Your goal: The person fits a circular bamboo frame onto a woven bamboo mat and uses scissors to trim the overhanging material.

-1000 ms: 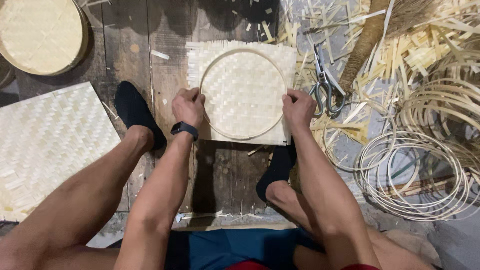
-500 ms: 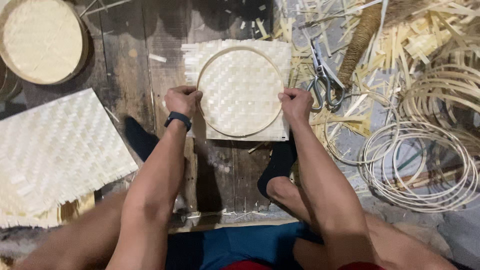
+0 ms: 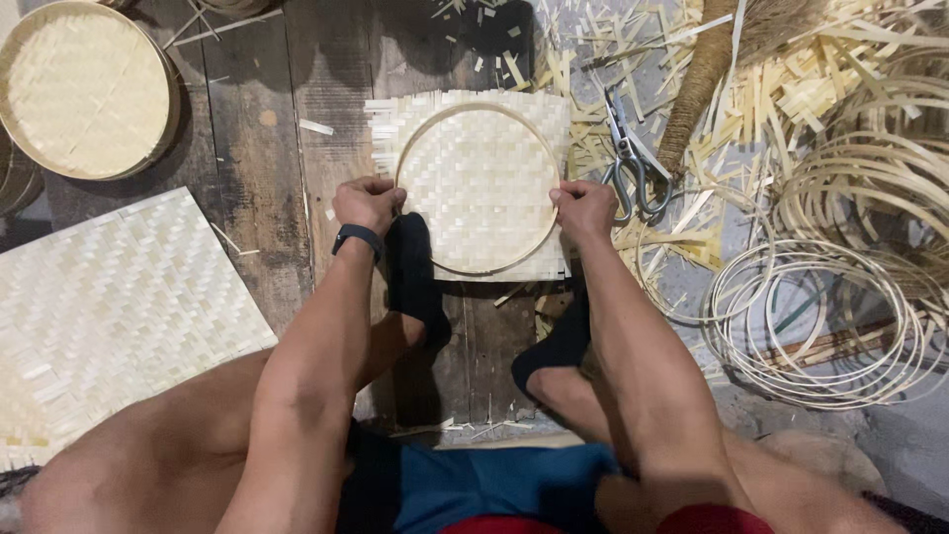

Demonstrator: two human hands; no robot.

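A: Surface?
B: Dark plank floor (image 3: 267, 148), worn; grey ground at the right under bamboo scraps (image 3: 791, 89).

A: Item in hand?
B: Square woven mat (image 3: 474, 178), floor centre toward the far edge, a round hoop (image 3: 539, 252) laid on it. Left hand (image 3: 368, 203) at the hoop's left rim, fingers curled shut on it. Right hand (image 3: 585, 210) at the right rim, fingers pinched on it. One dark sock (image 3: 410, 267) rests on the mat's near edge.

A: Surroundings?
B: Scissors (image 3: 628, 163) just right of the mat. Coiled strips (image 3: 820, 316) at the right edge. Large mat (image 3: 109, 307) at the left edge. Round tray (image 3: 84, 89), far left corner.

A: Open room?
B: Bare planks between large mat and square mat.
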